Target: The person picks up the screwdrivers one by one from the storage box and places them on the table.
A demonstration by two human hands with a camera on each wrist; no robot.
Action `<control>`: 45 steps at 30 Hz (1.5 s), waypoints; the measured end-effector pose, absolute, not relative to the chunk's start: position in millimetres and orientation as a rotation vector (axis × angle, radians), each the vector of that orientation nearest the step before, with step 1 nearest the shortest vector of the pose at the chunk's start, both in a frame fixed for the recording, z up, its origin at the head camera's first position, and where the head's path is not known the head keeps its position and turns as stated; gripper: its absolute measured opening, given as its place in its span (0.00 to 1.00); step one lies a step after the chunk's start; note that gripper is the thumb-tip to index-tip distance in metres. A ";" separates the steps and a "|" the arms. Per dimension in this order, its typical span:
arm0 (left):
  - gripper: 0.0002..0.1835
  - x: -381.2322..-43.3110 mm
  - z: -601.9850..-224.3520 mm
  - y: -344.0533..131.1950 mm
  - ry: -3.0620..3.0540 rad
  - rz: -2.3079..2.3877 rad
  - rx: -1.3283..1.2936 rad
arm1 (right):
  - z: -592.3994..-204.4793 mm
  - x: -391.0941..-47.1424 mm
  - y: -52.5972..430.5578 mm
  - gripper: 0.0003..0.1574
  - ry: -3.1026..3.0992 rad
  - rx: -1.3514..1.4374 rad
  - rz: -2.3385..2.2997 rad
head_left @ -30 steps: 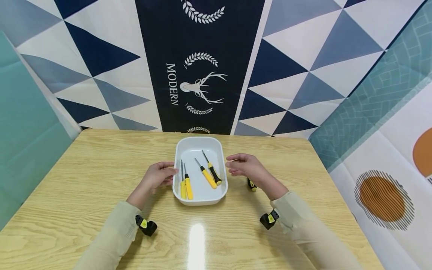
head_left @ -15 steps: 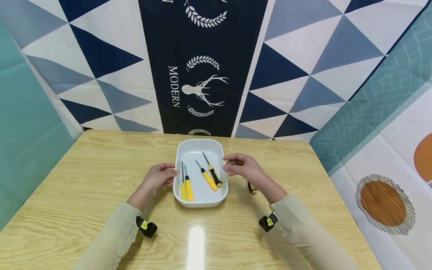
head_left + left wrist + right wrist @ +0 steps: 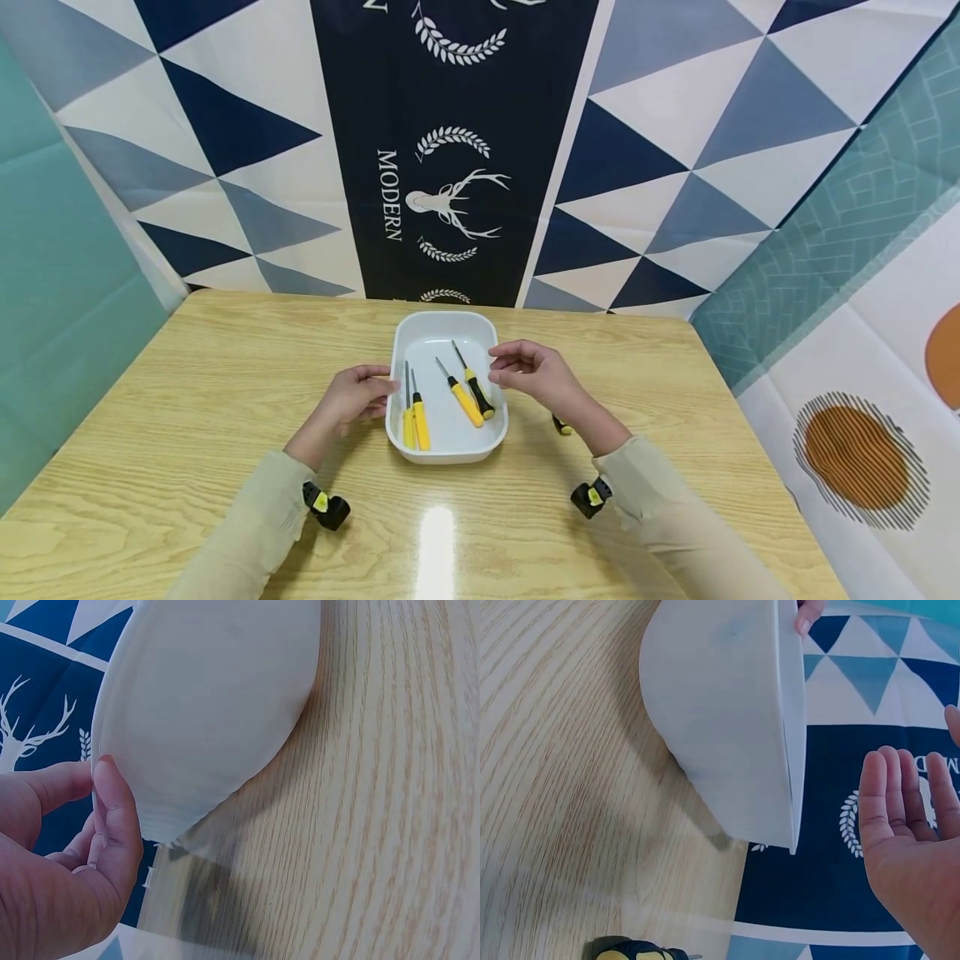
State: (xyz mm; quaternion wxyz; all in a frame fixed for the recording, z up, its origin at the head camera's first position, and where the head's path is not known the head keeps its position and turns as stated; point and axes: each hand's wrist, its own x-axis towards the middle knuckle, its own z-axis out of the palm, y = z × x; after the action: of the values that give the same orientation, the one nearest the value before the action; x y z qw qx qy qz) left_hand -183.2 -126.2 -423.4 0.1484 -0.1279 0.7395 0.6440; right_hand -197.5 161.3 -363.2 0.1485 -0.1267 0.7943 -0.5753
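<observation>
A white plastic tray (image 3: 446, 319) sits on the table, its near end towards me. Inside it lie several screwdrivers: two slim yellow ones (image 3: 422, 423) on the left, a yellow one with a black collar (image 3: 468, 407), and a black-and-yellow one (image 3: 480, 398) on the right. My left hand (image 3: 351, 397) pinches the tray's left rim; in the left wrist view, thumb and fingers of that hand (image 3: 82, 847) meet at the edge. Beside the right rim, my right hand (image 3: 536, 372) hovers with fingers loosely bent; the right wrist view shows this hand (image 3: 911, 832) apart from the tray.
A short black-and-yellow screwdriver (image 3: 562, 425) lies on the wooden table (image 3: 225, 400) right of the tray, partly under the right forearm. Patterned cloth (image 3: 450, 100) hangs behind the table's far edge.
My right hand has moved left, its fingertips now close above the tray's right rim. The left hand keeps its hold on the left rim. The head view has shifted slightly.
</observation>
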 end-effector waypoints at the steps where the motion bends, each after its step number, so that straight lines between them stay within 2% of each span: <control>1: 0.24 -183.1 -423.5 -126.2 2.128 1.851 -0.366 | -363.3 -197.1 160.7 0.23 2.289 -0.373 -1.649; 45: 0.24 -184.1 -424.6 -126.7 2.105 1.873 -0.372 | -383.2 -194.3 125.8 0.25 2.259 -0.367 -1.519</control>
State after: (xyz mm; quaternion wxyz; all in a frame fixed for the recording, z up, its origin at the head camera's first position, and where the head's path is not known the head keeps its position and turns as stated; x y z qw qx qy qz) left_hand -184.1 -126.7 -424.6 0.1490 -0.1296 0.7324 0.6516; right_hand -194.3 125.8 -383.2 0.1963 -0.1309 0.8064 -0.5423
